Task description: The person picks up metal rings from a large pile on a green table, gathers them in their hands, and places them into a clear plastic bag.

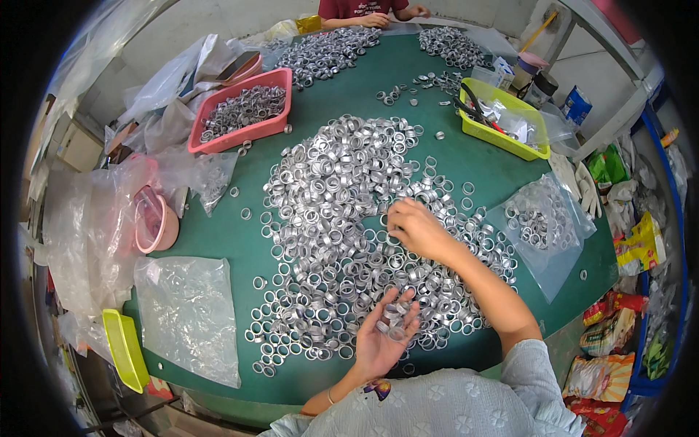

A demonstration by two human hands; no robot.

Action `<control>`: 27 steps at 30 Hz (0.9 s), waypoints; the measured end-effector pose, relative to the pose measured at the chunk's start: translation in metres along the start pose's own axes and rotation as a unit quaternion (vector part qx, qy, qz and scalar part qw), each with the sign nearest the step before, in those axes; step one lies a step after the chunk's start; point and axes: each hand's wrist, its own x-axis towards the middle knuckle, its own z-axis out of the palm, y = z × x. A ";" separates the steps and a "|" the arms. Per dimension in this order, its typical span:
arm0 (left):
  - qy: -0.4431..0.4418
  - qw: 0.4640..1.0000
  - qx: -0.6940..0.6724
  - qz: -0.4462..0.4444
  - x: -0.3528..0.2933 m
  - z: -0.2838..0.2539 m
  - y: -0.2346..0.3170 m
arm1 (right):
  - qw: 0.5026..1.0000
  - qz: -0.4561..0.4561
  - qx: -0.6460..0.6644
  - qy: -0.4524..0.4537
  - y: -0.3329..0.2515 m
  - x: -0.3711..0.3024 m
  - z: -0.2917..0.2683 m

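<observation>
A large heap of silver metal rings [320, 182] spreads over the middle of the green table. Palm up at the near side of the heap, my left hand [380, 342] cups several metal rings [395, 320] in its curled fingers. Farther forward and to the right, my right hand [419, 229] reaches into the heap with its fingers bent down and drawn together. Its fingertips are among the rings, and whatever they pinch is hidden.
A pink basket [287, 109] of rings stands at the far left, a yellow-green basket [502, 149] with black-handled tool at the far right. A clear bag [542, 218] of rings lies right; a flat plastic bag [189, 313] lies left. Across the table [364, 80] sits another person [357, 10].
</observation>
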 end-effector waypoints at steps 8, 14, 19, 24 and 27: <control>0.014 0.999 0.011 0.039 0.000 0.016 -0.003 | 0.950 -0.001 0.243 -0.197 -0.042 -0.008 -0.045; 0.000 0.997 -0.065 -0.029 0.000 -0.007 -0.003 | 0.996 -0.052 0.007 -0.066 -0.010 0.001 0.010; 0.086 0.996 -0.005 0.032 0.000 0.024 -0.004 | 0.911 -0.015 0.353 -0.214 -0.015 -0.006 -0.034; 0.021 0.999 -0.032 0.033 -0.001 0.014 -0.003 | 0.918 -0.003 0.317 -0.240 -0.037 -0.002 -0.041; -0.003 0.997 -0.073 0.001 -0.002 0.000 -0.003 | 0.983 0.094 0.108 -0.118 -0.021 0.007 -0.018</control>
